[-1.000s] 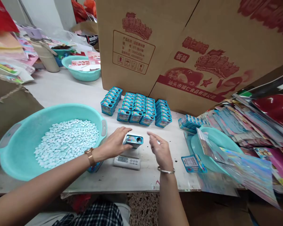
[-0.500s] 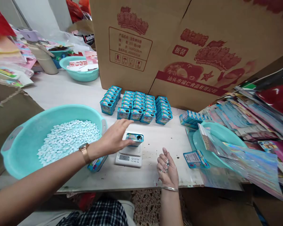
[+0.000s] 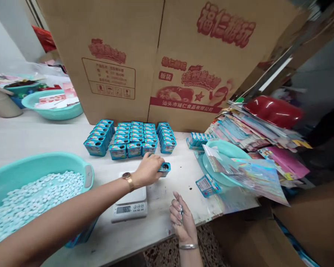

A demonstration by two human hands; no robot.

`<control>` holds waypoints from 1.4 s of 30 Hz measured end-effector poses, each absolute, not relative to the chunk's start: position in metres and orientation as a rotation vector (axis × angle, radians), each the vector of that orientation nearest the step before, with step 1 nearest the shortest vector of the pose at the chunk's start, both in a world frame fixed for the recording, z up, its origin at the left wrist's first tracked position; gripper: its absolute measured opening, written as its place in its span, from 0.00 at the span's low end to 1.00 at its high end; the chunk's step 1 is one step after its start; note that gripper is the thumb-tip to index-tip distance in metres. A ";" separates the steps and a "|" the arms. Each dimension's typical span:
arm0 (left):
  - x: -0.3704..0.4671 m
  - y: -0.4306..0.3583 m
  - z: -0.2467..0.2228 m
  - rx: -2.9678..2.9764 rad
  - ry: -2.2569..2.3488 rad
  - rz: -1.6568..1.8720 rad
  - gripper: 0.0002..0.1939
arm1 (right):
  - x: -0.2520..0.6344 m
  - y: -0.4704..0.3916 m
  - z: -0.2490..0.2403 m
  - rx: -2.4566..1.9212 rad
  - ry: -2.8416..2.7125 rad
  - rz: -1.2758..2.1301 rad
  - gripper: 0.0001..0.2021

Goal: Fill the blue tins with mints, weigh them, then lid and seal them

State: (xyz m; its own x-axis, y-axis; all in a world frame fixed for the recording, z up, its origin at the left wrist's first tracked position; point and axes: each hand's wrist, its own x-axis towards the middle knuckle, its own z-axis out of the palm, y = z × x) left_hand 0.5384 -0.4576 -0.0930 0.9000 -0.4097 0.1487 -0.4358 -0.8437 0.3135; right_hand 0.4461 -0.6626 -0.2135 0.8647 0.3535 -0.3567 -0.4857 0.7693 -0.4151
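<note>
My left hand (image 3: 150, 170), with a watch on its wrist, is closed around a small blue candy tin (image 3: 165, 169) that has a round opening in its top. It is above the table, just right of the white digital scale (image 3: 130, 210). The scale's pan is partly hidden by my forearm. My right hand (image 3: 183, 218) is closed, palm up, near the table's front edge. Small pale candies (image 3: 180, 210) show between its fingers. On the left, a large turquoise basin (image 3: 58, 157) holds many pale blue candies (image 3: 39, 193).
Rows of blue tins (image 3: 134, 137) stand before a tall cardboard box (image 3: 119, 104). To the right are a turquoise bowl (image 3: 229, 146) under shiny film sheets, a flat blue pack (image 3: 207, 185) and stacked packaging (image 3: 233, 128). Another basin (image 3: 55, 113) sits back left.
My left hand has lifted the tin off the scale and carried it right. The scale's display has changed. My right hand stays closed. The view has swung right.
</note>
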 end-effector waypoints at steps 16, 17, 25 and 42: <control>0.475 -0.434 -0.108 2.487 -0.476 0.131 0.55 | 0.436 -0.688 -0.210 -0.498 0.298 0.420 0.11; 0.447 -0.415 -0.105 2.493 -0.441 0.153 0.51 | 0.435 -0.686 -0.210 -0.493 0.294 0.434 0.11; 0.261 -0.349 -0.168 2.871 -0.033 0.517 0.41 | 0.436 -0.615 -0.201 -0.399 0.205 0.658 0.10; 0.272 -0.345 -0.235 2.549 0.199 0.982 0.26 | 0.416 -0.540 -0.187 -0.309 0.133 0.885 0.14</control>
State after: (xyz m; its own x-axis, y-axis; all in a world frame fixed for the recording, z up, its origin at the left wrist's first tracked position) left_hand 0.2717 -0.3453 -0.2349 0.7431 0.2703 0.6121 -0.0104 -0.9100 0.4145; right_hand 0.4162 -0.5404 -0.1874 0.6285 0.7398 -0.2403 -0.7777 0.5924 -0.2101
